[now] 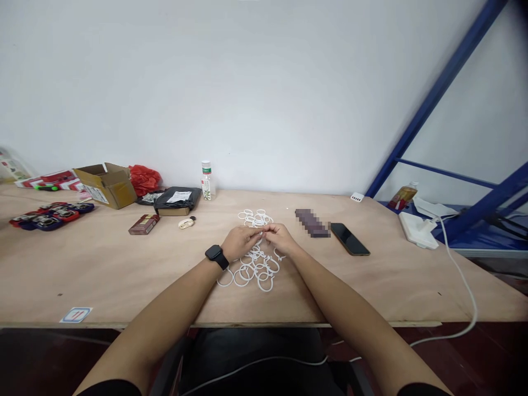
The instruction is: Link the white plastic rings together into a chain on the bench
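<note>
My left hand point(240, 242), with a black watch point(214, 253) on its wrist, and my right hand point(281, 238) meet at the fingertips over a pile of white plastic curtain rings point(246, 273). Fingers of both hands are closed in a pinch on a white ring, of which only a small part shows; the rest is hidden by the hands. Loose rings with small eyelets lie nearer to me, below the hands. More rings point(259, 213) lie beyond the fingertips, toward the wall.
Right of the hands lie a pixelated dark item point(311, 223), a phone point(350, 238) and a white power strip point(418, 230) with a cable. To the left are a small dark red box point(144, 224), a black parcel point(177, 199), a bottle point(207, 181) and an opened carton point(108, 187).
</note>
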{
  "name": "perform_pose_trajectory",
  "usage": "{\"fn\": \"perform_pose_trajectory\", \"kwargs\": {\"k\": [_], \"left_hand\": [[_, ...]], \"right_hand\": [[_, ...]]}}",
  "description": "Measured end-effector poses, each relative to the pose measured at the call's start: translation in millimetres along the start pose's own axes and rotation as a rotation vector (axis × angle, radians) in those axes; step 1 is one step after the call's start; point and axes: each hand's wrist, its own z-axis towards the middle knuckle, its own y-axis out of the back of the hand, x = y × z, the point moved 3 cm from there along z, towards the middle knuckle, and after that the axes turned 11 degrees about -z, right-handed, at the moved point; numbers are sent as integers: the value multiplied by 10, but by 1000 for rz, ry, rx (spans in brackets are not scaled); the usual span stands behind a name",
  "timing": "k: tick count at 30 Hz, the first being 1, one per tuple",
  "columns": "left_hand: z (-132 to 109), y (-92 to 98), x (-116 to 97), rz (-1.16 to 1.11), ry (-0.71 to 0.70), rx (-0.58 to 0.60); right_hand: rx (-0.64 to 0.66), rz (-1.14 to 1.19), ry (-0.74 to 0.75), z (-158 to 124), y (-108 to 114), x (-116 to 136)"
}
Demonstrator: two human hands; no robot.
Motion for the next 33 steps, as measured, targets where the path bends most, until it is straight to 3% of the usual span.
{"fn": "perform_pose_trajectory", "kwargs": {"k": [7,12,14,17,21,25,33], "left_hand": [[6,-51,-6,-11,-103,-52],[16,46,115,7,28,-157],[8,56,179,-12,90,-118],[-8,1,214,-121,142,31],[-11,-65,131,-227,150,99],[-1,-69,36,-203,77,120],[-35,-95,95,-326,137,77]], "right_hand": [[-48,-35,59,20,-27,11],[-110,-123,83,92,124,-147],[-146,-353,134,106,197,-204],[-68,-690,216,122,209,-249],[18,-915,162,156,153,-253],[44,-1013,94,162,116,-237],[-23,-997,59,129,134,-271]]}}
